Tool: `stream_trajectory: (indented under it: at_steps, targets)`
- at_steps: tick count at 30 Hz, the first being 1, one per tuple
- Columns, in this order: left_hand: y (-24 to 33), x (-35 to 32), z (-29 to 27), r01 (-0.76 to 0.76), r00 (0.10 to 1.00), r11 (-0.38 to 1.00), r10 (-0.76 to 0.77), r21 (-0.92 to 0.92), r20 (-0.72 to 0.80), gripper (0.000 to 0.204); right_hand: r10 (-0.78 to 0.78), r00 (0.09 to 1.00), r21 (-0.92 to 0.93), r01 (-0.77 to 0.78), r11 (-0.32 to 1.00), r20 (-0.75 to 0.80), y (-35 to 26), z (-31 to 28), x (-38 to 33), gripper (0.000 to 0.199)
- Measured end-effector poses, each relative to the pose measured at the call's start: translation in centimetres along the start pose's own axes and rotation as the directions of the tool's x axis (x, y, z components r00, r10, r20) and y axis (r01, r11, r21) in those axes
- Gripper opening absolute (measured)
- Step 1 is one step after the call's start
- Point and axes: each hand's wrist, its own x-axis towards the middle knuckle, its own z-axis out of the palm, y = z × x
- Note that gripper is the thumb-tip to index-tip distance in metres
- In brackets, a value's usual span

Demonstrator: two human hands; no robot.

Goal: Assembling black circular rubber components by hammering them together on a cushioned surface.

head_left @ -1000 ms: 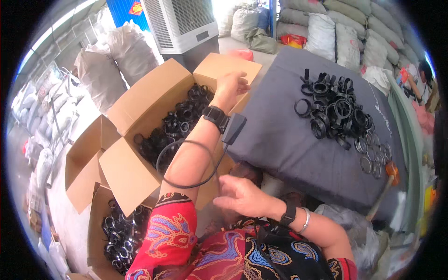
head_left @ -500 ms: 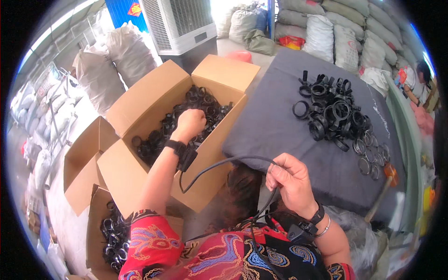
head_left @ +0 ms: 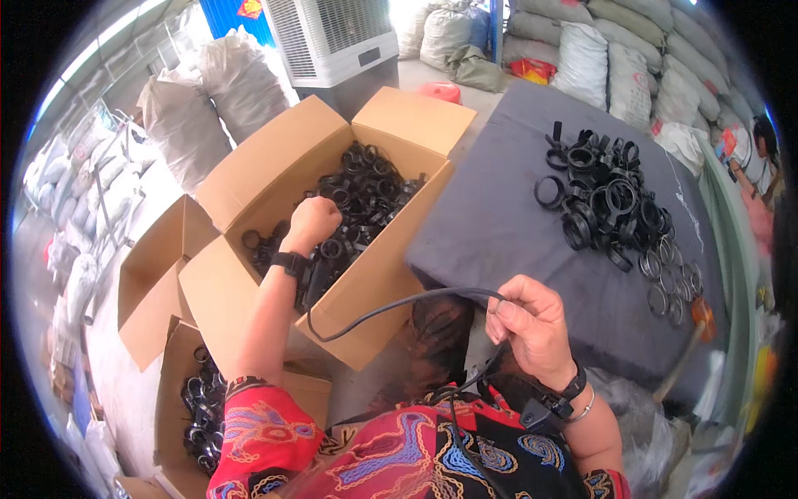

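Directions are taken from the centre of the view, with 12 o'clock at the top. The large box (head_left: 374,274) lies at 10 o'clock, flaps spread, and contains a loose jumble of black rings (head_left: 366,195) lying below the rim. The left hand (head_left: 312,223) is inside the outline of this box, over the rings, with its fingers curled; the fingertips are hidden, so whether they grasp a ring cannot be told. The right hand (head_left: 532,328), at 4 o'clock, is clear of both boxes and grasps a black cable (head_left: 449,290) between thumb and fingers; the cable runs in a curve towards the left wrist. The small box (head_left: 169,391), near 8 o'clock, is open and contains further rings (head_left: 204,407), its interior partly covered by the left sleeve. Cardboard flaps (head_left: 158,287) stand at 9 o'clock; which box they belong to cannot be told. On the grey table (head_left: 490,208), at 3 o'clock, a heap (head_left: 619,195) of black rings lies uncontained, with metal rings (head_left: 665,283) beside it on the near side. A mallet (head_left: 702,320) with an orange head is at the table's edge, between 3 and 4 o'clock. Filled sacks (head_left: 184,125) stand at 10 o'clock.
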Motion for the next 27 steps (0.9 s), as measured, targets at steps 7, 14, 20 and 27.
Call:
stream_trajectory:
  at_steps: [7,14,20,27]
  targets:
    - [-1.4,0.3,-1.5,0.135,0.969,0.612,-0.246,-0.779,-0.025,0.019,0.000,1.000,-0.026,-0.001,1.000,-0.023,0.2,-0.5,0.3,0.011]
    - [-0.2,-0.1,-6.1,-0.009,0.950,0.346,-0.290,-0.938,-0.116,0.021,0.031,0.996,-0.010,-0.032,0.999,-0.087,0.9,-1.3,0.5,0.013]
    - [-1.5,-0.7,-8.9,-0.261,0.886,0.148,-0.355,-0.954,-0.298,0.022,0.067,0.990,-0.033,-0.071,0.997,-0.121,1.8,-2.7,0.9,0.013]
    - [-0.7,-1.6,-13.3,-0.382,0.883,0.059,-0.270,-0.922,-0.383,0.025,0.085,0.985,-0.138,-0.105,0.985,-0.149,2.9,-3.4,1.7,0.016]
